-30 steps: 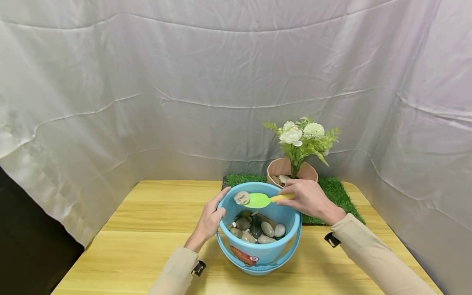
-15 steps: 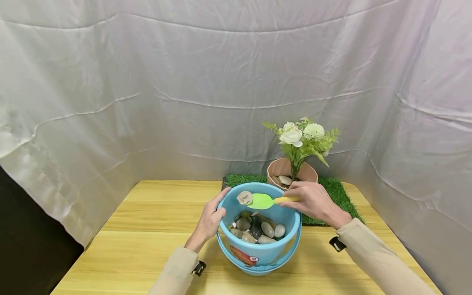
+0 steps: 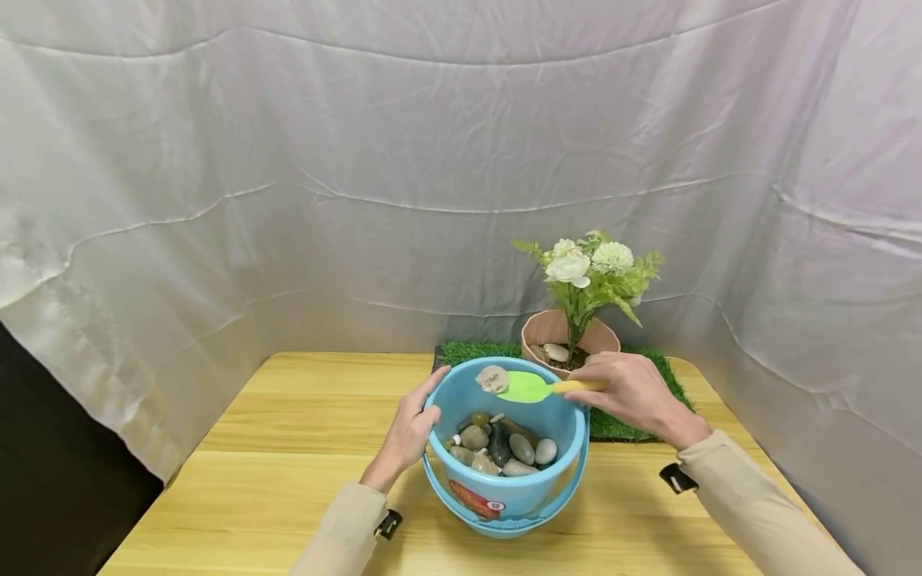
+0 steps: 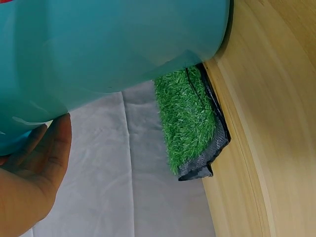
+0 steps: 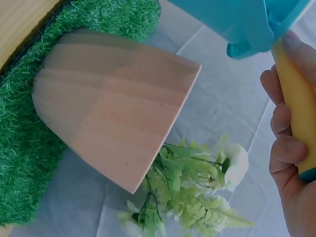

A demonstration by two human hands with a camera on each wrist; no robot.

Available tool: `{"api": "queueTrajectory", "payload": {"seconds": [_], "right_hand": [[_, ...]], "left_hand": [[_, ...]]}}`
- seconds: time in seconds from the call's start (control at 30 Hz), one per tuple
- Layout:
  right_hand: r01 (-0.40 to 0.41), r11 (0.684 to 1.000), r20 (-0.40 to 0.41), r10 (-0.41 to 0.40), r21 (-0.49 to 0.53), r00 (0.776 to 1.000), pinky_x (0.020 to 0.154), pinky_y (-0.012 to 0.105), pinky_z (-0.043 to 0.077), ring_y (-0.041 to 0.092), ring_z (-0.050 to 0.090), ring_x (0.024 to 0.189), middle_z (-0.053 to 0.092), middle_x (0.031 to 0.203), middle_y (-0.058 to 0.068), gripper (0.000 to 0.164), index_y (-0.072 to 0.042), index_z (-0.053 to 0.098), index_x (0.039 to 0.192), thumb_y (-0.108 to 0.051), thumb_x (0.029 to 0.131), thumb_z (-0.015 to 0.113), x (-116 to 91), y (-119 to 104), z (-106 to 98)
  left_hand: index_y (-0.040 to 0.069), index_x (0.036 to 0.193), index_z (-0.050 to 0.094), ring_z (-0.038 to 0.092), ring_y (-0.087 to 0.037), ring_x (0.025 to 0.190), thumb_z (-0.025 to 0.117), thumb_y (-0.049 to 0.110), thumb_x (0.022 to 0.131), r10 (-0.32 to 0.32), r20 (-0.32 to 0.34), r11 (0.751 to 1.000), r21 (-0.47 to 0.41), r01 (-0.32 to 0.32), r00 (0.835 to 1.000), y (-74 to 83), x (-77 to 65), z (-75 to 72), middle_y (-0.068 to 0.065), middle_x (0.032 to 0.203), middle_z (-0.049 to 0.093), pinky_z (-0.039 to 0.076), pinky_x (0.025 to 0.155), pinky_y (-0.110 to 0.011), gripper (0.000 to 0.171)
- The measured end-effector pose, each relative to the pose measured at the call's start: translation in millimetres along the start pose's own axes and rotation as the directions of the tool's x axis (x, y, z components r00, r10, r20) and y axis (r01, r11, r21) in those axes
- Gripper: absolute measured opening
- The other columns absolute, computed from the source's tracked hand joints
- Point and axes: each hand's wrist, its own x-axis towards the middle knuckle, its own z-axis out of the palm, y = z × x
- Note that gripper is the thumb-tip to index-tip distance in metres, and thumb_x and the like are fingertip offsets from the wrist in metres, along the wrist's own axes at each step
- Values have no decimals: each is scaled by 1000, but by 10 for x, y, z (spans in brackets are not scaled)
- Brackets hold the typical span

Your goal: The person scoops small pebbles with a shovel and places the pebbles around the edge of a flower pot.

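The small shovel (image 3: 524,387), green in the blade and yellow in the handle, is above the mouth of the blue bucket (image 3: 510,498), toward its 12 o'clock side, blade pointing to 9. A flat, pale, round stone (image 3: 493,379) rests at the blade's tip; no writing can be made out on it. The right hand (image 3: 634,394) grips the shovel's handle, fingers wrapped round it, near the bucket's 2 o'clock rim. The left hand (image 3: 409,428) holds the bucket's rim at 10 o'clock, thumb over the edge.

Inside the bucket lie grey, tan and white pebbles (image 3: 522,449) and one dark stone (image 3: 499,442). The bucket's blue carrying handle (image 3: 441,500) hangs down round its front. At 7 o'clock on the outer wall is a red-orange label (image 3: 471,499) with a small white disc at its right end; the lettering is too small to read.

At 1 o'clock, beyond the bucket, a pink pot (image 3: 601,340) stands on a green artificial-grass mat (image 3: 651,432), holding stones (image 3: 556,352) and white flowers (image 3: 612,258) with green leaves. All stand on a wooden table (image 3: 317,416) before a grey cloth (image 3: 396,144).
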Motion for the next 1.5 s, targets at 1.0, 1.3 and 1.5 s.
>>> {"api": "queueTrajectory", "payload": {"seconds": [1.0, 1.3, 1.5], "right_hand": [[-186, 968, -98, 171, -168, 980, 47, 26, 35, 2, 45, 55, 60, 72, -14, 18, -26, 74, 84, -36, 69, 75, -128, 330, -325], [-261, 940, -105, 243, -218, 964, 43, 27, 34, 5, 45, 52, 59, 69, -11, 25, -24, 74, 83, -44, 69, 72, -221, 512, -355], [-298, 927, -70, 289, -228, 955, 41, 26, 33, 6, 46, 51, 61, 70, -8, 26, -20, 74, 84, -42, 70, 73, -289, 627, -323]], "left_hand": [[4, 138, 36, 49, -33, 113, 37, -4, 75, -7, -1, 1000, -15, 7, 1000, -13, -10, 6, -17, 134, 43, 42, 82, -41, 63], [8, 139, 35, 48, -33, 113, 37, -5, 76, -3, 6, 1000, -17, 3, 1000, -5, 2, 7, -17, 134, 42, 42, 80, -39, 64], [7, 138, 36, 50, -33, 110, 37, -5, 75, -2, 2, 1000, -12, 2, 1000, 0, -4, 9, -17, 134, 43, 42, 76, -38, 64]]}}
